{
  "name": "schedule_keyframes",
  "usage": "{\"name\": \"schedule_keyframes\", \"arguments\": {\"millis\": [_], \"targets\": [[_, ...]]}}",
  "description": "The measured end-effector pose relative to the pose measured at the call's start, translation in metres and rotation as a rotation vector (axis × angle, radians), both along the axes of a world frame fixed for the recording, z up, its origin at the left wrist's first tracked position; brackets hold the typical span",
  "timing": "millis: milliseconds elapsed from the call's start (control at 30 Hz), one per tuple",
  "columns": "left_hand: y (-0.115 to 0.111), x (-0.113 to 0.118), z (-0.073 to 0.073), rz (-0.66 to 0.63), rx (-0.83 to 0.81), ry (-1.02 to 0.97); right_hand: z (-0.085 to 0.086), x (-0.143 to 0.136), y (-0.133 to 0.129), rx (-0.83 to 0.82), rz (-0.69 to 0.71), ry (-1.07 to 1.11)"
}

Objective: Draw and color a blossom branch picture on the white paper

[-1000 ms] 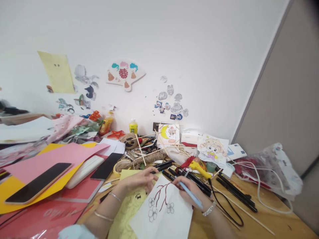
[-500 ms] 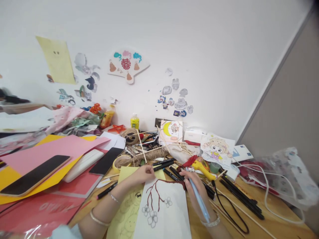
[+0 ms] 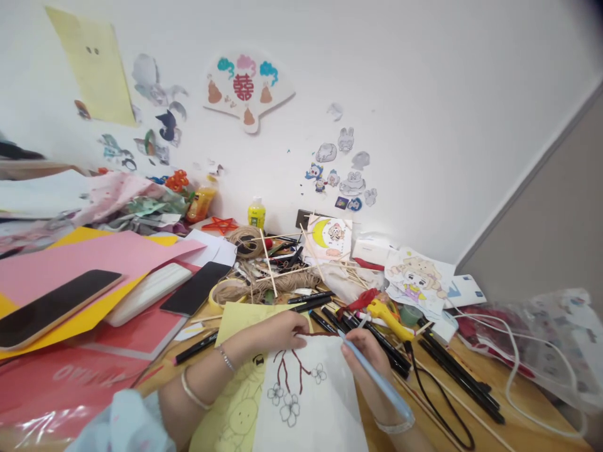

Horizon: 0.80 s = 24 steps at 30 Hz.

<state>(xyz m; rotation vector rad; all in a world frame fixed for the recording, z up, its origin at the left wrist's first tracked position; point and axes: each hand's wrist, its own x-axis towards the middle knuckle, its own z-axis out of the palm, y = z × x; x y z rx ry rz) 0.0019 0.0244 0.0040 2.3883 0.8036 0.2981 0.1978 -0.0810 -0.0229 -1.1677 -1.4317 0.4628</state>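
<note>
A white sheet of paper (image 3: 325,398) lies before me, bearing a dark red-brown branch with several black-outlined blossoms (image 3: 289,409). My left hand (image 3: 287,328) rests over its upper left edge, fingers curled and pinched together at the paper. In my right hand (image 3: 365,355) is a light blue pen (image 3: 377,373), its tip by the right end of the branch near the sheet's top edge. Partly under the white sheet is a yellow sheet (image 3: 235,408) with outlined cartoon figures.
Black markers (image 3: 384,342), a yellow glue gun (image 3: 389,317) with a black cord, twine (image 3: 294,279) and thin wooden sticks crowd the table beyond the paper. To the left lie phones (image 3: 59,307) and coloured sheets (image 3: 136,251). A plastic bag (image 3: 556,339) and white cable sit right.
My left hand has moved right along the sheet's top edge, now covering part of the branch. The right hand and pen have shifted slightly, and the camera view has tilted down.
</note>
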Motion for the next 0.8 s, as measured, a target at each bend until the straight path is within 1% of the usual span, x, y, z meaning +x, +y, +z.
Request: {"name": "schedule_keyframes", "arguments": {"millis": [100,267,333,433,500,567,633,700,800], "targets": [[0.003,-0.003,-0.005,0.033,0.062,-0.029,-0.005,0.001,0.003,-0.001,0.086,-0.018],[0.007,-0.002,-0.007,0.037,0.077,-0.065,-0.004,0.001,0.001,-0.179,0.229,0.053],[0.006,-0.001,-0.008,0.047,0.130,-0.065,0.000,0.000,0.002,-0.209,0.309,0.009],[0.004,0.001,-0.008,0.081,0.253,-0.029,0.007,-0.003,0.007,-0.261,0.432,-0.082],[0.003,0.002,-0.008,0.094,0.315,-0.003,0.009,-0.005,0.013,-0.293,0.477,-0.110],[0.002,0.004,-0.009,0.097,0.360,0.031,0.007,-0.007,0.020,-0.299,0.478,-0.157],[0.001,0.005,-0.013,0.096,0.390,0.070,0.002,-0.010,0.026,-0.272,0.454,-0.230],[0.000,0.007,-0.018,0.106,0.424,0.098,-0.005,-0.013,0.028,-0.231,0.425,-0.302],[-0.002,0.010,-0.026,0.127,0.518,0.135,-0.012,-0.016,0.027,-0.167,0.386,-0.408]]}}
